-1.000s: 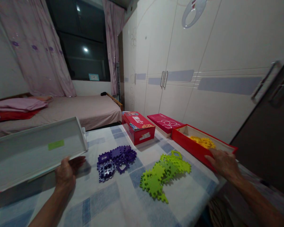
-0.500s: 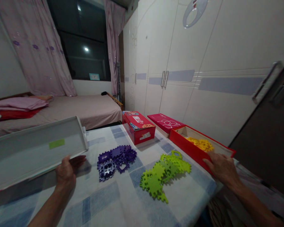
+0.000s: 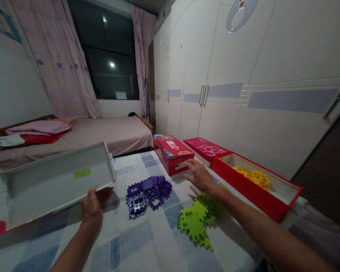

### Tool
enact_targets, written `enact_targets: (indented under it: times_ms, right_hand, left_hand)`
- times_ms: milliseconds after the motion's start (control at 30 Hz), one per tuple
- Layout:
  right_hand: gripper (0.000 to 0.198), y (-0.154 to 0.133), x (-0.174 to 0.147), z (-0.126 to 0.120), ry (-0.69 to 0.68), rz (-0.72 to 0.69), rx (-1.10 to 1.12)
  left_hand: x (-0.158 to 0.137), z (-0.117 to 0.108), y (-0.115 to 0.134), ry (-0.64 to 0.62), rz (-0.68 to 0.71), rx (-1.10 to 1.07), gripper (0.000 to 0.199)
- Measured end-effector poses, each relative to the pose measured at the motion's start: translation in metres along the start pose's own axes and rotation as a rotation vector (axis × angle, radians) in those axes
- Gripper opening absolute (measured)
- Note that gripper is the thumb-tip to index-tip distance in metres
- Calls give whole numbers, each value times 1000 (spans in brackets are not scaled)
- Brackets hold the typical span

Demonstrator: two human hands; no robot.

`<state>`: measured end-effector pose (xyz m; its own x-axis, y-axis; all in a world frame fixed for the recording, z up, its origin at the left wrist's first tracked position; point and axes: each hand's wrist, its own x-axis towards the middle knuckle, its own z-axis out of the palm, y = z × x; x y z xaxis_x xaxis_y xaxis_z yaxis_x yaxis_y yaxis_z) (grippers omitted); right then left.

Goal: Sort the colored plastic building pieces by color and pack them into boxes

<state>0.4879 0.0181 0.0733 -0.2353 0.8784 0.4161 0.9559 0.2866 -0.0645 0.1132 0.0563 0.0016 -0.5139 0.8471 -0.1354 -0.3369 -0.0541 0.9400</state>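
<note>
My left hand (image 3: 93, 206) grips the lower edge of a shallow box lid (image 3: 45, 189), tilted up with its white inside and a green sticker facing me. My right hand (image 3: 200, 175) holds nothing, its fingers apart, near the front of a closed red box (image 3: 172, 151). Below that forearm lie green interlocking plastic pieces (image 3: 195, 221), partly hidden by it. Purple interlocking pieces (image 3: 149, 194) form a pile between my hands. At right, an open red box (image 3: 252, 192) holds yellow pieces (image 3: 255, 177).
A crimson box (image 3: 208, 148) with a white line pattern stands behind the open red box. The table wears a blue and white checked cloth (image 3: 136, 241). Beyond it are a bed (image 3: 110, 130) and a white wardrobe (image 3: 223, 64).
My right hand has left the open red box's edge and moved left over the green pieces toward the closed red box. My left hand still holds the lid. The view has turned slightly left.
</note>
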Motion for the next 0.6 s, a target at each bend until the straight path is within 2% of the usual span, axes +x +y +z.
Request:
enact_targets:
  times_ms: [167,267,500,600]
  right_hand:
    - [44,-29,41,20,10,61,-33]
    - [43,-31,49,22,10,57,-98]
    - [57,-37,60,33,-123,54,-135]
    - [56,-43,68,38,-144,26,-155]
  left_hand:
    - [5,-3,-6,-22,36,23,29]
    - [5,-3,-7,-8,24,9,29]
    - [6,-3,-7,-2,2,-2,28]
    - [6,-3,-6,1,-6,5,28]
